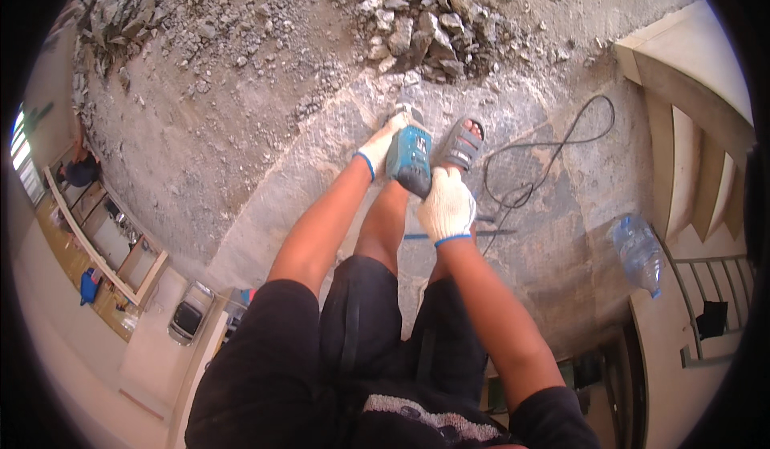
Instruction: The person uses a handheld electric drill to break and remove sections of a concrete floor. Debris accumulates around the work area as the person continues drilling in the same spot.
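- Two knit-gloved hands held one teal-and-black power tool, which lay between the person's forearms, over the broken edge of the paved floor.
- The left hand reached to the front of the power tool, its fingers curled around the forward section; the fingertips were hidden. That forward hold presumably steadied the nose and carried part of the weight.
- The right hand was closed at the rear end, probably on a grip that the glove covered. Whether a finger pressed a trigger could not be told.
- Such a spread between the hands likely gave control over the angle: the nose pointed away from the body, toward the rubble. Its working tip could not be made out.
- One sandalled foot stood just right of the tool's body, perhaps set apart for balance; the other foot was hidden.
- A dark cable lay looped on the floor to the right, its slack seemingly out from underfoot.
- Farther right, a clear plastic bottle lay near the railing, well apart from the broken stone.
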Demonstrator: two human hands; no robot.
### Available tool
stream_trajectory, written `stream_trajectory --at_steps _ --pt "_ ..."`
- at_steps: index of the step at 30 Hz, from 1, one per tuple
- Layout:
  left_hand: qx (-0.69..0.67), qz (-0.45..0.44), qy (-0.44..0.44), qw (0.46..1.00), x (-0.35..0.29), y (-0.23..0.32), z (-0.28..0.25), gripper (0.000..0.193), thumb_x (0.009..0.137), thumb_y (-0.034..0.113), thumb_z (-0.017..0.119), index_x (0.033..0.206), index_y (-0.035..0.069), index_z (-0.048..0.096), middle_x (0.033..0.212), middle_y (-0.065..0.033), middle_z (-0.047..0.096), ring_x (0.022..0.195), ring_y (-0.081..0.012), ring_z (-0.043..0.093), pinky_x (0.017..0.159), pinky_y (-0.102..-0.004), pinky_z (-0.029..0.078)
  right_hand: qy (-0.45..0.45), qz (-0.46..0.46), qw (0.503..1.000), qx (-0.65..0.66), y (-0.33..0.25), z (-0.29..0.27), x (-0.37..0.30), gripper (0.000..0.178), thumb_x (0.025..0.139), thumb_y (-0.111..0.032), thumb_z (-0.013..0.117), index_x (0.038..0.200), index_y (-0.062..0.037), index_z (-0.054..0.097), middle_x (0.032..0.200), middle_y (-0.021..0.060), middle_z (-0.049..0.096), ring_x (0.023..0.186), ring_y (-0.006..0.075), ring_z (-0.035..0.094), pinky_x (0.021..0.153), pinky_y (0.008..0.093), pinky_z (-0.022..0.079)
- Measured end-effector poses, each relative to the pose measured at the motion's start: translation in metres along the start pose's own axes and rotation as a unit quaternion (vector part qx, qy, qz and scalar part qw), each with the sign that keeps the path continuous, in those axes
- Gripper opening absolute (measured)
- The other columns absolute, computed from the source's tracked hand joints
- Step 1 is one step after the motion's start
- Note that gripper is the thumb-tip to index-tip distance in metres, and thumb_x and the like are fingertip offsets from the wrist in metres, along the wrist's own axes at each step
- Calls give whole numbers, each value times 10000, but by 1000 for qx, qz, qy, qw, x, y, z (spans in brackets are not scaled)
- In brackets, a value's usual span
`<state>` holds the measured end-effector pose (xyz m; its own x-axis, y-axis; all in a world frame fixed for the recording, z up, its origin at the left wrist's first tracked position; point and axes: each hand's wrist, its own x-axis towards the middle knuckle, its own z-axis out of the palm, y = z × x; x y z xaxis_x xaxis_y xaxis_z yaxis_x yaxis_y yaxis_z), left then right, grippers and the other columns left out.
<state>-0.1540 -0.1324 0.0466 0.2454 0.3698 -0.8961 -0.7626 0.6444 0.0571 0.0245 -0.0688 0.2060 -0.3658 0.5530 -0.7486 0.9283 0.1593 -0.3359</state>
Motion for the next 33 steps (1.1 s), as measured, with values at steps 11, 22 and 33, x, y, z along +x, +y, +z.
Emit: stream_trajectory --at_steps 11,22,33 --pt "-107 61 34 992 30 -36 -15 595 1101 623 648 1384 100 681 1188 -148 786 982 -289 799 863 -494 696 1 -57 998 -25 28 15 23 265 903 -94 744 1166 -67 722 1200 232 718 1011 467 784 879 572 622" --pt "-251 74 42 964 -31 -103 42 663 1175 613 419 1324 43 724 1103 -162 822 933 -320 833 825 -453 715 -44 -182 977 -107 77 -18 -21 305 857 -99 747 1160 -88 707 1121 171 703 987 409 765 860 537 607" --pt "-187 122 38 974 -31 -42 -7 632 1146 635 510 1405 89 693 1217 -154 798 995 -328 821 898 -505 707 -79 -154 981 -87 4 -29 23 224 914 -90 721 1132 -43 738 1152 212 706 975 451 791 845 565 635"
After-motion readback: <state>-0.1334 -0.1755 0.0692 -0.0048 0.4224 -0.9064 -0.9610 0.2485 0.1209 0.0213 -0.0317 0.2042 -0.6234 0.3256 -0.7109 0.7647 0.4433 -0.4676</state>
